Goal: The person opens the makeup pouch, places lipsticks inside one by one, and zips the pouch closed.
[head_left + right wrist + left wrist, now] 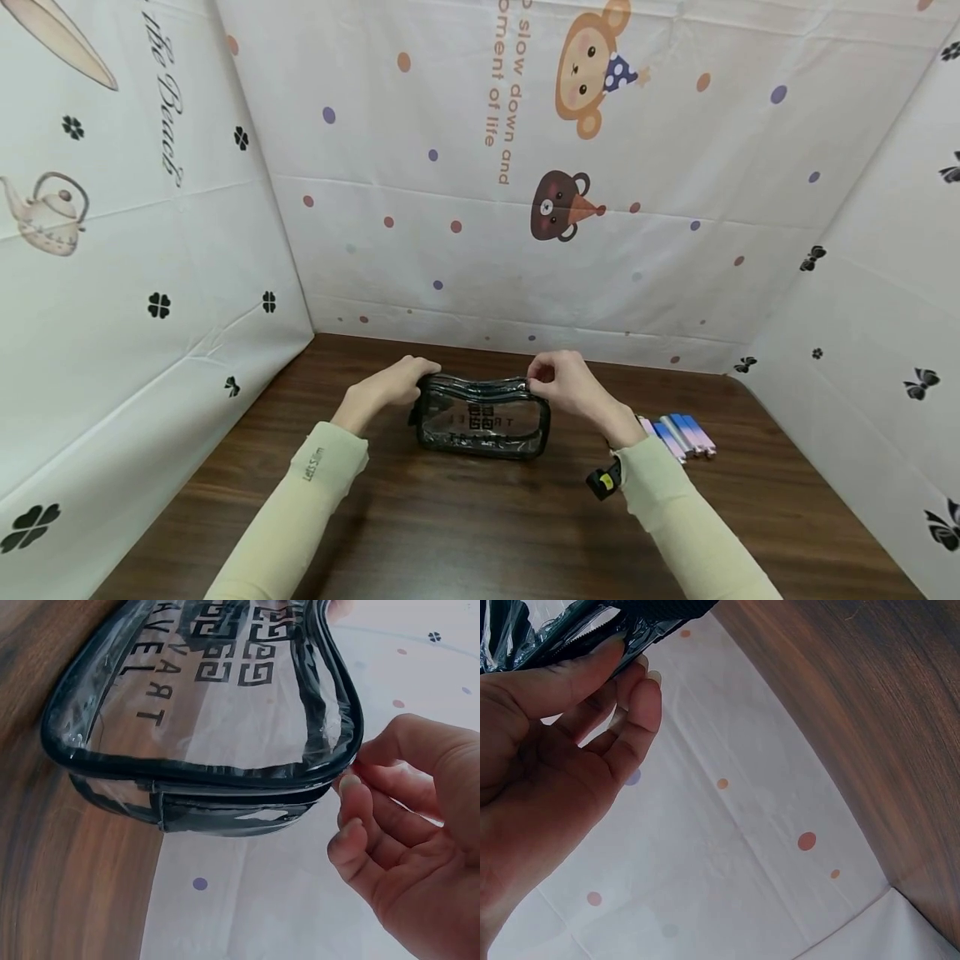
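Both your hands grip the pouch: left hand (390, 386) pinches its top left corner by the zip, right hand (573, 386) pinches the top right corner. Pouch (483, 417) sits between them, clear with black piping; can't tell if its base touches the table. Between your grips, the front has a black square logo (225, 645) of maze-like blocks; from your right wrist you can read "AVEL" next to it, and T, R, A, V in a mirrored row. No full brand name legible.

Behind your left grip, the cuff (330, 454) reads "Let's Slim". Below your right grip, a black wrist strap (604, 481) with a yellow label, too small to read. Right of that grip, slim blue, pink and silver sticks (682, 435) lie side by side.

Under your hands: dark brown wood-grain table (465, 525). Beyond them, white wall cloth (420, 250), creased, with dots, a monkey head (588, 67), a bear head (555, 206), and sideways "slow down and" / "oment of life". Further left of your left hand, cloth shows "the Beach", a teapot (54, 218) and clovers; right side, black bows.
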Motion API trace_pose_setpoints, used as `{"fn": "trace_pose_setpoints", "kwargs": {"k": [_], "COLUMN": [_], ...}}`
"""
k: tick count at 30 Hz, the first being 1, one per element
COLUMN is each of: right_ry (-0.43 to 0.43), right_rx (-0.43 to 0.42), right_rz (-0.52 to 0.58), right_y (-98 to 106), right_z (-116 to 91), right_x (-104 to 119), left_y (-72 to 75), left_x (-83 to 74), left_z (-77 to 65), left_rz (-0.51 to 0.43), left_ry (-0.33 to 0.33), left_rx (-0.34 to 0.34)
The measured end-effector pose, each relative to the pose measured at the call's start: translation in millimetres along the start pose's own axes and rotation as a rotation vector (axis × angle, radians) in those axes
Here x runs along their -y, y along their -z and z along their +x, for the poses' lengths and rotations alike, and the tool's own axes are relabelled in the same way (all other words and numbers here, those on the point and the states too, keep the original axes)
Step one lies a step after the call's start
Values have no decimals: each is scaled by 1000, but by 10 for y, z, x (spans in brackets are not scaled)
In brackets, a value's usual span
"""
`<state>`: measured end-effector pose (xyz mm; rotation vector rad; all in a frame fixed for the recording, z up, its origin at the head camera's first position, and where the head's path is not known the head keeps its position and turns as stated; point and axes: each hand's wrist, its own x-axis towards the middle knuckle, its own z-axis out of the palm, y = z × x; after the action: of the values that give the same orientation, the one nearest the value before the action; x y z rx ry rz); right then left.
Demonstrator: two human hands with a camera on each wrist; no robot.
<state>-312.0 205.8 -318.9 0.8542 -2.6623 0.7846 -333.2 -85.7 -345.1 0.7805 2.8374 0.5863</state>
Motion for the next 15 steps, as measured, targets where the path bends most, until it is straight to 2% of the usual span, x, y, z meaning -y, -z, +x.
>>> {"fn": "trace_pose_setpoints", "kwargs": {"k": [5, 10, 15], "right_ry": [-3, -12, 48], "right_rx": [-10, -19, -32], "right_rz": [-50, -31, -40], "right_y": [-25, -50, -59], "right_z": [3, -8, -8], "right_x": [-4, 21, 23], "left_y": [4, -11, -9], "left_x": [4, 23, 32], "left_z": [2, 26, 26], "left_rz": [5, 23, 28], "left_ry": [7, -12, -25], "left_rx": [-1, -8, -11]}}
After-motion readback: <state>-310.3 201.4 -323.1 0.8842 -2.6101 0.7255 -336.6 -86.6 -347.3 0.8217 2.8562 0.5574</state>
